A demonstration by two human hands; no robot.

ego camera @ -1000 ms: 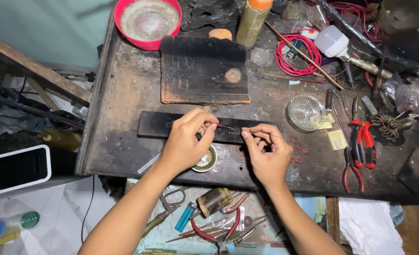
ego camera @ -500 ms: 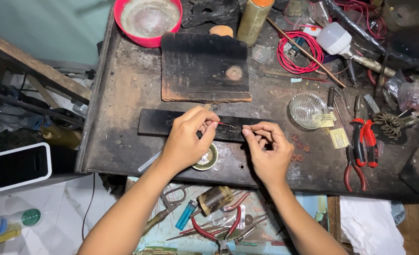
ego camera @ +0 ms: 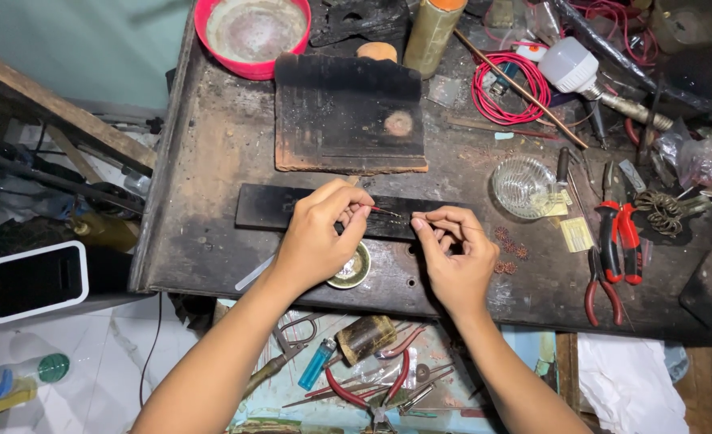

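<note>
The surface (ego camera: 211,241) is dark, scorched and stained. A charred flat block (ego camera: 348,112) lies near its middle — the landmark here. Behind the block to the left stands a red bowl (ego camera: 251,36); to its right lies a coil of red wire (ego camera: 504,88). In front of the block runs a long black bar (ego camera: 267,207), and just in front of that a small round metal dish (ego camera: 354,269). Well right of the block sit a clear glass dish (ego camera: 523,186) and red-handled pliers (ego camera: 619,233).
</note>
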